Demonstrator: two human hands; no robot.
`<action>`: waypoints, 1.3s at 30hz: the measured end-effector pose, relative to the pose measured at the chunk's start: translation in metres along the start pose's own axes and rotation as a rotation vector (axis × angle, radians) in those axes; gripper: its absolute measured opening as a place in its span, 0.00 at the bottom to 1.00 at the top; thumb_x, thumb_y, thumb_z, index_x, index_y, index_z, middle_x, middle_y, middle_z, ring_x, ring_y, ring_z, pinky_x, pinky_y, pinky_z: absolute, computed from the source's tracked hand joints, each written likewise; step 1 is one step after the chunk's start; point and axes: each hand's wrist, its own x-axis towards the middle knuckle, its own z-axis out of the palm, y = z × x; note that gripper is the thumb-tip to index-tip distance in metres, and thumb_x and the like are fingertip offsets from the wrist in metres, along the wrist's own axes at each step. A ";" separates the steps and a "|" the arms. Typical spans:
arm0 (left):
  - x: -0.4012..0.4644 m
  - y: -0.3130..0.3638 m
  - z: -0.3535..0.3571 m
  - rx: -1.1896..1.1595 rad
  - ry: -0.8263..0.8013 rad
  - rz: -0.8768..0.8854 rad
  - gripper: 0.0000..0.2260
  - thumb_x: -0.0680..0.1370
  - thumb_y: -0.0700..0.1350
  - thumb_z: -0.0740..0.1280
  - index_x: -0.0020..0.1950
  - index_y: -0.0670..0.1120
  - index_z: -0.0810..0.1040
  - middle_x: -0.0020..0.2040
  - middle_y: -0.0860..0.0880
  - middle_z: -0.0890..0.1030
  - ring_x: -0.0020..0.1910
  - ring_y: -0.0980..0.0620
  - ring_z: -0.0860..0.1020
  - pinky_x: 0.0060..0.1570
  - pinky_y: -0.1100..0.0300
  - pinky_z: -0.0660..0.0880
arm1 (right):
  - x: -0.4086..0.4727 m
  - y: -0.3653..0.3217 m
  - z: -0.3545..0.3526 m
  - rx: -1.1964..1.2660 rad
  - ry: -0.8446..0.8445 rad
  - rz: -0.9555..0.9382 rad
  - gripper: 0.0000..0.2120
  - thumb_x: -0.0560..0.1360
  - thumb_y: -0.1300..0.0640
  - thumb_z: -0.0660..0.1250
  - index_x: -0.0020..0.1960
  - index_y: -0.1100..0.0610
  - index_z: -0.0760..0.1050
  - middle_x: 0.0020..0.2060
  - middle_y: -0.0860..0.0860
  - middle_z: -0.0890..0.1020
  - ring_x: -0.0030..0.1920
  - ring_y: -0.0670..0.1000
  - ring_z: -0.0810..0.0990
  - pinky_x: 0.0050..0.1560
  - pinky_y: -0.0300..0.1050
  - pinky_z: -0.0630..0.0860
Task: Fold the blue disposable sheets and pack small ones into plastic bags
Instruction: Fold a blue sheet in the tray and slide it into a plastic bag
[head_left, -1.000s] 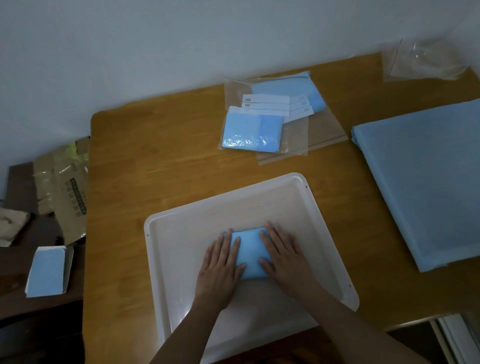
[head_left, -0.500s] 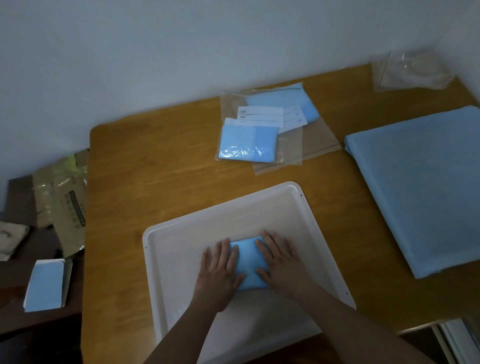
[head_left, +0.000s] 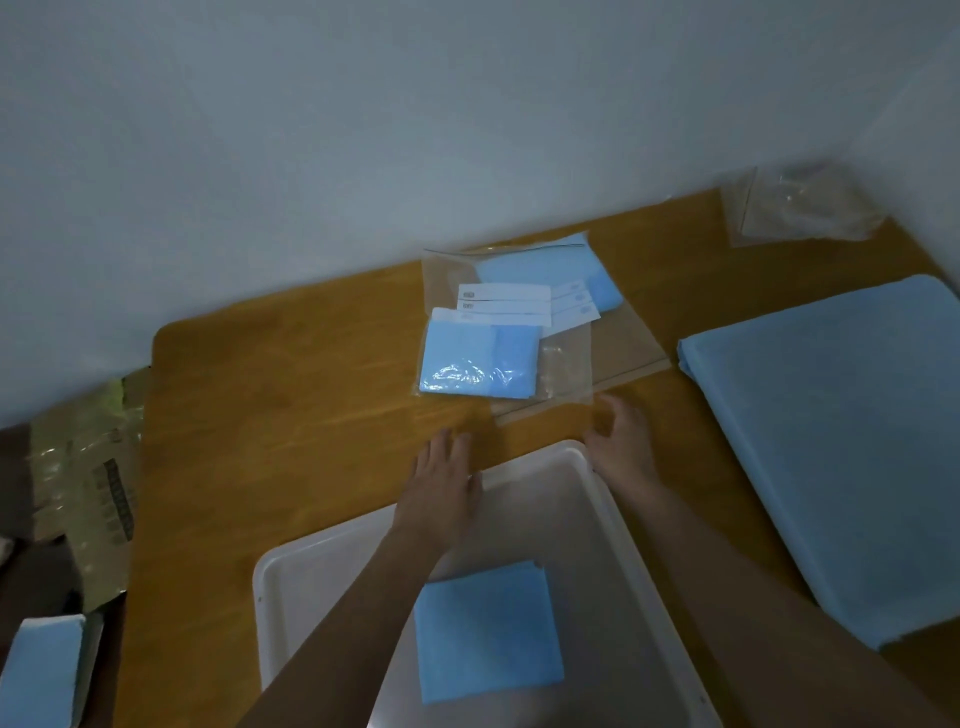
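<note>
Left hand (head_left: 441, 486): fingers straight, holding nothing, over the tray (head_left: 613, 525) rim.
Right hand (head_left: 621, 441): fingers loosely spread at the empty plastic bag (head_left: 587, 379) edge; contact unclear.
Folded sheet (head_left: 488, 631): behind both hands.

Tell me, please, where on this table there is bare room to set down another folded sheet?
Bare wood lies left of the bagged sheets, between the table's left edge and the white tray. The strip between tray and bags is taken by both hands. The right side is crowded by the large blue sheet stack.
</note>
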 end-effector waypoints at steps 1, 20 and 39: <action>0.007 0.002 0.001 0.006 -0.007 0.000 0.20 0.83 0.49 0.55 0.74 0.47 0.58 0.73 0.46 0.60 0.70 0.47 0.62 0.68 0.52 0.64 | 0.004 0.002 -0.002 -0.006 0.004 0.005 0.24 0.77 0.61 0.65 0.72 0.53 0.66 0.68 0.55 0.68 0.67 0.55 0.70 0.66 0.51 0.70; -0.082 0.062 0.026 0.208 -0.459 0.033 0.13 0.82 0.47 0.56 0.63 0.47 0.73 0.63 0.47 0.75 0.62 0.47 0.74 0.59 0.53 0.72 | -0.131 0.079 -0.027 0.094 -0.007 -0.057 0.11 0.79 0.60 0.63 0.59 0.52 0.76 0.57 0.50 0.73 0.52 0.45 0.73 0.51 0.34 0.70; -0.096 0.278 0.077 0.308 -0.202 0.398 0.08 0.81 0.46 0.56 0.51 0.47 0.74 0.51 0.47 0.78 0.47 0.48 0.76 0.40 0.55 0.71 | -0.229 0.234 -0.176 0.168 0.284 0.041 0.10 0.79 0.60 0.60 0.55 0.49 0.76 0.54 0.47 0.73 0.45 0.41 0.74 0.38 0.27 0.68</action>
